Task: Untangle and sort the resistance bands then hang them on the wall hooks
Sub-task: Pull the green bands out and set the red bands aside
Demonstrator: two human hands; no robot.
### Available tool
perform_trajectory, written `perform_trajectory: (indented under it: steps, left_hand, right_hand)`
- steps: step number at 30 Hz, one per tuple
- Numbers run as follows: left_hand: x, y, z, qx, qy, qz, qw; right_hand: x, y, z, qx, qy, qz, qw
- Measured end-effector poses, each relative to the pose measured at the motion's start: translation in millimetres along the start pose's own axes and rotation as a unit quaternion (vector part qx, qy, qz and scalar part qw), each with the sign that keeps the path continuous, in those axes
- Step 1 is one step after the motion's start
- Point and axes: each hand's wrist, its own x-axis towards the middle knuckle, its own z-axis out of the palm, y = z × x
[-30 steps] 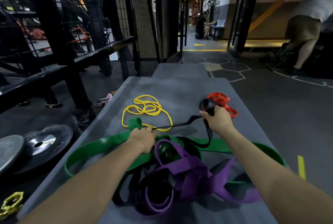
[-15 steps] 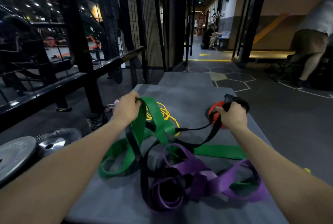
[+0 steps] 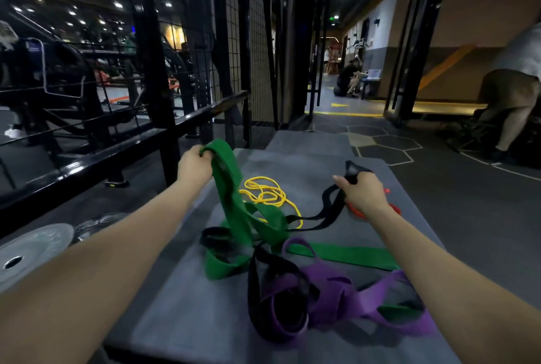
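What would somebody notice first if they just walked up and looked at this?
Probably the wide green band, lifted off the grey platform in the left hand over near the black railing. Next, the right hand with its grip on a black band that stretches back into the knotted pile of purple band and black loops at the front. Behind them, a thin yellow band lies loose.

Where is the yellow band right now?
In the head view the yellow band lies loosely coiled on the grey platform, centre-left, just right of the lifted green band and left of the black band; neither hand holds it.
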Motion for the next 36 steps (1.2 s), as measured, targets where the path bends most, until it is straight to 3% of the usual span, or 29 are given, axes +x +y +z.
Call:
perform_trajectory:
  steps: [7,10,19,23,25,29,33,36]
  left_hand:
    - [13.8,29.3,-15.8,-0.24,-0.014,-0.121,0.963]
    - [13.0,41.3,-24.2,-0.319,-0.006,-0.155,0.935]
    - [7.3,62.5,-41.1,-0.379,-0.032,-0.142,0.914]
    - [3.5,78.2,-46.8,-0.416,-0.052,-0.126,0.899]
    - [2.0,82.2,-54.3,-0.407,-0.052,-0.126,0.903]
    - [-1.9,69.5,-66.2,-0.252,-0.063,-0.088,0.962]
    - [-5.2,43.7,-55.1,-0.16,-0.109,-0.066,0.979]
    - [-10.8,35.0,-35.7,-0.039,-0.141,-0.001,0.989]
  right_hand:
    - [-0.5,-1.7,32.6,-0.046,-0.079,0.015,0.996]
    - [-3.2,1.3,40.8,-0.128,-0.125,-0.005,0.984]
    - [-25.0,-19.0,58.0,-0.3,-0.226,-0.066,0.924]
    - [-34.9,-46.9,88.5,-0.24,-0.257,-0.132,0.927]
    - [-36.0,-51.4,96.9,-0.202,-0.237,-0.126,0.942]
    - [-24.7,-55.2,76.4,-0.173,-0.155,-0.13,0.964]
    - [-14.7,-80.0,25.3,-0.18,-0.073,-0.181,0.964]
    - [-11.2,-101.6,-7.4,-0.151,-0.028,-0.216,0.964]
